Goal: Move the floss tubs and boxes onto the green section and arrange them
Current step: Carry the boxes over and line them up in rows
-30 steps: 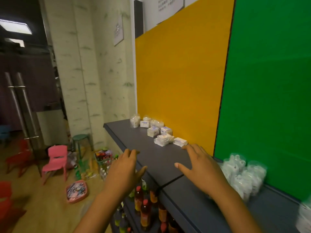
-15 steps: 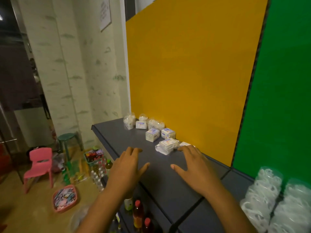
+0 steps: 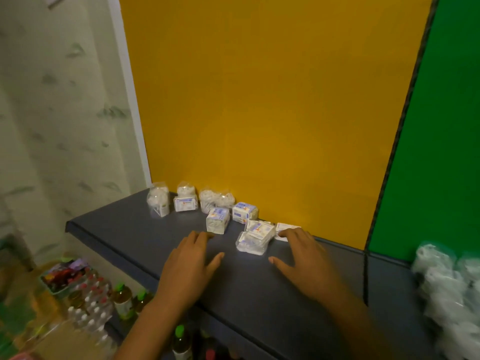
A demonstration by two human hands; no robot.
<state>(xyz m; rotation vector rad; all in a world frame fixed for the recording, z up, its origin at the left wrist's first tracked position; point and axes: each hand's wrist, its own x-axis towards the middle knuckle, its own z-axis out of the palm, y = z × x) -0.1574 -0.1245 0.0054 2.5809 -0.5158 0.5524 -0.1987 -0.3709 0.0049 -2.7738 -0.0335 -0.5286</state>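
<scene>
Several clear floss tubs [image 3: 159, 200] and white floss boxes [image 3: 217, 220] stand on the grey shelf [image 3: 130, 237] below the yellow panel. A stack of flat packs [image 3: 255, 237] lies nearest me. My left hand [image 3: 188, 266] hovers open over the shelf, its fingertips just short of one white box. Open too, my right hand [image 3: 302, 258] reaches beside the flat packs, its fingers over a flat pack [image 3: 284, 228] by the wall. More clear tubs [image 3: 446, 287], blurred, sit on the shelf below the green panel [image 3: 436, 152].
A dark seam [image 3: 366, 276] divides the yellow part of the shelf from the green part. Bottles [image 3: 122, 302] stand on lower shelves under the shelf's front edge. A basket of packets [image 3: 62, 276] sits on the floor at the left.
The view has swung left and closer to the yellow section. Both hands have moved forward toward the boxes and flat packs. The tubs under the green panel slid to the right edge.
</scene>
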